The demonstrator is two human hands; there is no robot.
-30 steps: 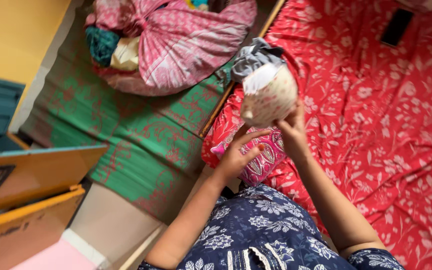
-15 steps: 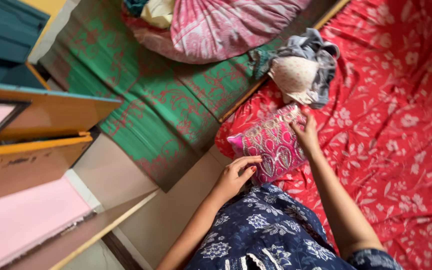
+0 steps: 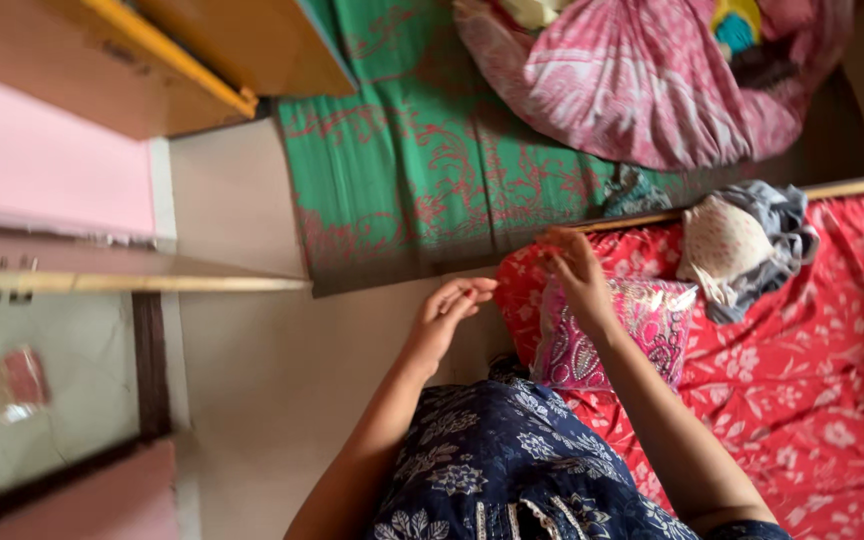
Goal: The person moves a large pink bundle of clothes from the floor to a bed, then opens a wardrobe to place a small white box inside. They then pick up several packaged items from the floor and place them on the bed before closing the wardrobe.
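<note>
My right hand lies on the near corner of the bed, fingers bent onto the red floral bedsheet just past the top corner of a folded pink embroidered cloth. Whether those fingers pinch the fabric is hidden. My left hand hovers off the bed's edge over the bare floor, fingertips bunched together with nothing in them. A white dotted garment lies wrapped in a grey cloth on the sheet, beyond the pink cloth and apart from both hands.
A green patterned mat covers the floor beside the wooden bed rail. A pink tied bundle of clothes sits on the mat. An orange cupboard door and a pink wall panel stand at left.
The white garment went from my raised hands down onto the bed beside the grey cloth. My right hand moved to the sheet's corner, my left hand left the pink cloth. The view swung left.
</note>
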